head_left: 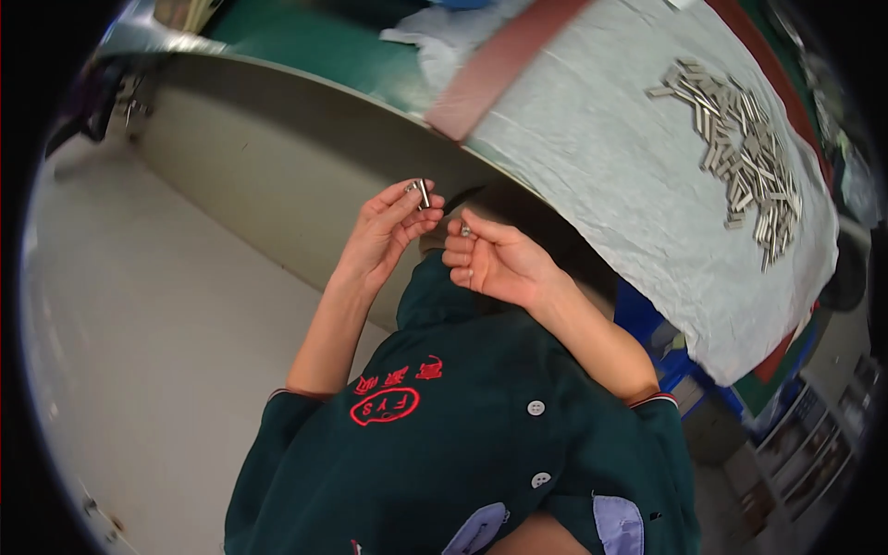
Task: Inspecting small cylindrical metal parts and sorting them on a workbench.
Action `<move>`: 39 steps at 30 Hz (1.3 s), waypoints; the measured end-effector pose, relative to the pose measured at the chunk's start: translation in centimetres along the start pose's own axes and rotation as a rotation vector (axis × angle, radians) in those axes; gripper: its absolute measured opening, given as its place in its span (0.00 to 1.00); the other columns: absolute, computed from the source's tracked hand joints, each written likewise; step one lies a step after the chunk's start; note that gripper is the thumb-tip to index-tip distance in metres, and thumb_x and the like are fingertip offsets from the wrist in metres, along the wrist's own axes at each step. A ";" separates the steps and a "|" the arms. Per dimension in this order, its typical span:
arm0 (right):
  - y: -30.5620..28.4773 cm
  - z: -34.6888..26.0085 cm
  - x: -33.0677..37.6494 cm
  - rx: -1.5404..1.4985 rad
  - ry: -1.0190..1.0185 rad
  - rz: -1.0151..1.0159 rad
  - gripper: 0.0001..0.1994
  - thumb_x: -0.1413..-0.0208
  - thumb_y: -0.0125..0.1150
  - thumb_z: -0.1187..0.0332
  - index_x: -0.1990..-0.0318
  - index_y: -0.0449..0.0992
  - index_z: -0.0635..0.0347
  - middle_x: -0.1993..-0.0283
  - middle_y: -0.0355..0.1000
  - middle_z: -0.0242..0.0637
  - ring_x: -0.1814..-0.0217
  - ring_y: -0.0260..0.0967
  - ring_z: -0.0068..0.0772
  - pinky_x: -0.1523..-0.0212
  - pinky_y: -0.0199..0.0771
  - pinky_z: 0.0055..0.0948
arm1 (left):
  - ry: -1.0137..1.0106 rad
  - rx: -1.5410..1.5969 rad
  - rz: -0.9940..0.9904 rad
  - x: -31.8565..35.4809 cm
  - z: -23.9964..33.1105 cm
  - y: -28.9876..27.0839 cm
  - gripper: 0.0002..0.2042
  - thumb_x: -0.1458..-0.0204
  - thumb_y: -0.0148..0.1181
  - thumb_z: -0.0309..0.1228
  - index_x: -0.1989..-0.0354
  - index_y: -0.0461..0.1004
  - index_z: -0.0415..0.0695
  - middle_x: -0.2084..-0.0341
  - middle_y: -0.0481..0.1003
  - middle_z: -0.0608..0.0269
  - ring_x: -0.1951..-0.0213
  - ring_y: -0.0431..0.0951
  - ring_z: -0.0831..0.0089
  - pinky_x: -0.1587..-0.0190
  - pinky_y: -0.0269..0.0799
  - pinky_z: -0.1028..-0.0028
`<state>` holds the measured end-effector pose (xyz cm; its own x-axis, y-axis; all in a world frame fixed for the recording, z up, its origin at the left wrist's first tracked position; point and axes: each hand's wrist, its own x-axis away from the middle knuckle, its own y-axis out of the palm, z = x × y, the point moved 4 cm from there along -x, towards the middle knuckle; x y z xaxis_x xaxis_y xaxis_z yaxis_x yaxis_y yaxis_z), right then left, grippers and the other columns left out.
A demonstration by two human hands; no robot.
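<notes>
My left hand (387,228) is closed in a pinch on a small shiny metal piece (424,193), which looks like a short bar. Just right of it, my right hand (499,263) has its fingers curled in and its thumb pressed to the index finger. A tiny silvery bit (465,230) shows between that thumb and finger, too small to name. The two hands are close together but apart, held in front of my body below the table's edge. On the table to the right lies a loose pile of short metal bars (740,157).
A pale cloth (592,129) covers the right part of the green table (324,46), with a reddish-brown strip (504,69) along its left side. Blue bins (647,319) stand under the table's right end. Shelving (809,430) is at the lower right.
</notes>
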<state>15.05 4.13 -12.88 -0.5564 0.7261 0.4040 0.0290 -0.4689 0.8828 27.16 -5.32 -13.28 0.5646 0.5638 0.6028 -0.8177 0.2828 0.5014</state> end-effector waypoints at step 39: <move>-3.8 -1.0 -3.0 -0.008 -0.086 0.184 0.10 0.40 0.54 0.64 0.61 0.71 0.61 0.73 0.66 0.29 0.71 0.61 0.24 0.70 0.62 0.22 | 0.051 0.127 0.092 0.5 -1.2 -2.2 0.12 0.42 0.53 0.31 0.53 0.72 0.38 0.65 0.77 0.60 0.64 0.77 0.77 0.58 0.73 0.78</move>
<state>15.73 3.23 -17.68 -0.4690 0.6682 0.5776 0.1172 -0.6011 0.7905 29.16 -4.74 -14.79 0.4789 0.6226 0.6189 -0.8430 0.1295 0.5220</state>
